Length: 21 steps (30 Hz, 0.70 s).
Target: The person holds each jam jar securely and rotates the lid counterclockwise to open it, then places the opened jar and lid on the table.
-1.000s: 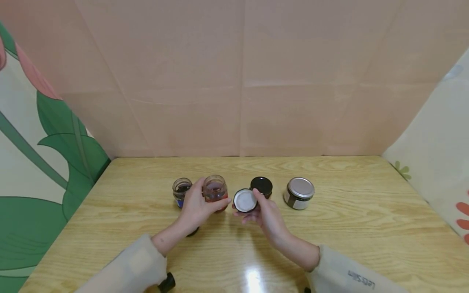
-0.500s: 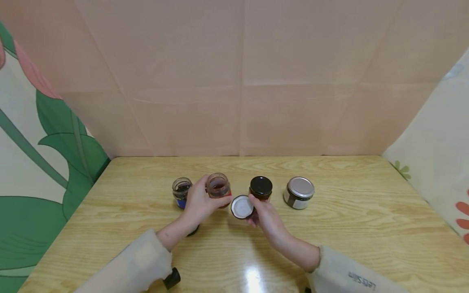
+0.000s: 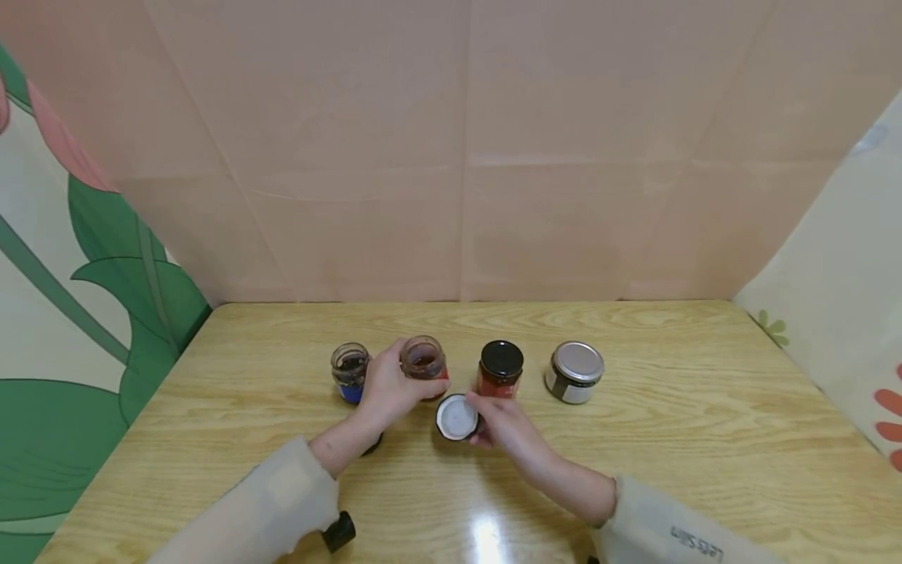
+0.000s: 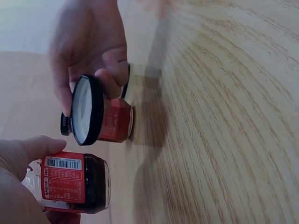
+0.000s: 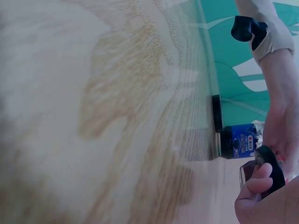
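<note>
My left hand (image 3: 386,392) grips an open glass jar (image 4: 65,182) with a red label and dark contents low inside. In the left wrist view its base shows close over the table, the thumb along its side. My right hand (image 3: 510,429) pinches a black lid (image 3: 456,417) by its edge, white inside facing up toward the head view. The lid is apart from the jar's mouth, nearer my body. Left of the gripped jar stands an open jar with a blue label (image 3: 350,380). Another black lid (image 5: 216,114) lies on the table, mostly hidden by my left wrist in the head view.
A red-labelled jar with its black lid on (image 3: 501,359) stands just beyond my right hand. Farther right is a wide, low jar with a silver lid (image 3: 578,362). The wooden table (image 3: 669,376) meets a pinkish backdrop (image 3: 458,196) at its far edge.
My left hand has shifted slightly right with the red-labelled jar. My right hand has brought the lid left and nearer my body, uncovering more of the closed jar behind it.
</note>
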{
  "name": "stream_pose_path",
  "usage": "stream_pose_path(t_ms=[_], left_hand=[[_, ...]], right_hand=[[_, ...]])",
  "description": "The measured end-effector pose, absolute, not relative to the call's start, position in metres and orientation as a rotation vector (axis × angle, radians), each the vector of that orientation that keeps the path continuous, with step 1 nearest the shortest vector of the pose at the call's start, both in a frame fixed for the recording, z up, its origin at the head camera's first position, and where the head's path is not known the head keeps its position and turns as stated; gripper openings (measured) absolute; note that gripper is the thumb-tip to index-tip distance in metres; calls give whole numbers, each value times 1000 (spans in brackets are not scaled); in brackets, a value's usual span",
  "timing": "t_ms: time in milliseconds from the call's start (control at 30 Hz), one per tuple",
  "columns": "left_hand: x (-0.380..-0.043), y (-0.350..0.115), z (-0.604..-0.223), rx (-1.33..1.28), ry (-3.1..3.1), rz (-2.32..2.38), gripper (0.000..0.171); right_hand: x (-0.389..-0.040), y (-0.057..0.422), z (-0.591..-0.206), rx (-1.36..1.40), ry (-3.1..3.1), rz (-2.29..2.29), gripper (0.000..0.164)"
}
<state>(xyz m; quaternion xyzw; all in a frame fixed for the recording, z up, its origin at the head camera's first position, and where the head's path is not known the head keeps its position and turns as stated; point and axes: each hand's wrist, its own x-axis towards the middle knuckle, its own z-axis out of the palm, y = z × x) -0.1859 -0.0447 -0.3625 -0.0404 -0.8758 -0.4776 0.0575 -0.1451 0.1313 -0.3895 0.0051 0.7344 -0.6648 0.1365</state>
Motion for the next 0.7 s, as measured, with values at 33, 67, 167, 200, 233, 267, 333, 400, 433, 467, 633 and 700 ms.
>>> stream_pose_path(t_ms=[33,67,167,200,233,267,333,400,433,467,633,700], left_hand=[[-186,-44,-362,-111,-2664,-1449,56],[-186,-44,-362,-101,-2672,-1454,57],[-188,-43,-362,-87,-2694,-1456,58],[-189,-43,-362,-85,-2699,-1456,58],[-189,-43,-363,-83,-2704,-1458,58],[-190,-43,-363,-83,-2709,-1460,57],[-193,-43,-364,-72,-2729,-1463,56],[-195,-42,-366,-55,-2747,-1468,56],[-196,-42,-367,-49,-2756,-1460,56],[-198,-42,-368,-42,-2765,-1451,56],[-200,-41,-370,-29,-2783,-1423,56],[-201,-41,-371,-28,-2789,-1426,56]], right_hand=[[-145,131,-390,7,2137,-1910,35],[-145,131,-390,-4,2151,-1893,36],[-145,132,-391,-59,2174,-1848,39],[-145,132,-391,-77,2181,-1835,39],[-145,131,-391,-92,2180,-1825,40],[-145,131,-391,-112,2175,-1819,40],[-144,131,-391,-137,2155,-1811,38],[-143,131,-392,-156,2130,-1810,37],[-143,131,-392,-168,2113,-1813,36],[-143,131,-393,-179,2102,-1813,35],[-141,130,-396,-229,2065,-1819,35],[-141,130,-398,-224,2056,-1823,35]])
